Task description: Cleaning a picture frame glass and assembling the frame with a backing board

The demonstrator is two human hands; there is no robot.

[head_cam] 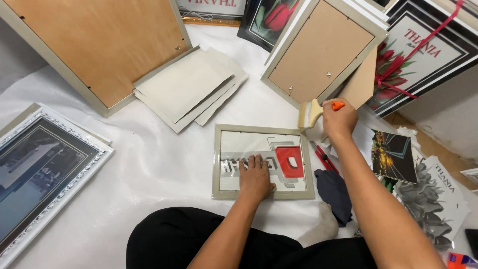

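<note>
Black-trousered knees (199, 239) fill the foreground as a person seated on a white sheet (149, 164) works over a small pale picture frame (263, 161) lying flat just ahead. Left hand (255, 177) rests palm-down, fingers spread, on the frame's glass, pressing on it without gripping. Right hand (339, 118), raised past the frame's far right corner, is closed around the orange handle of a flat paintbrush (310, 113). Grey backing boards (189, 87) lie stacked beyond, between two larger frames (321, 50) turned face-down.
</note>
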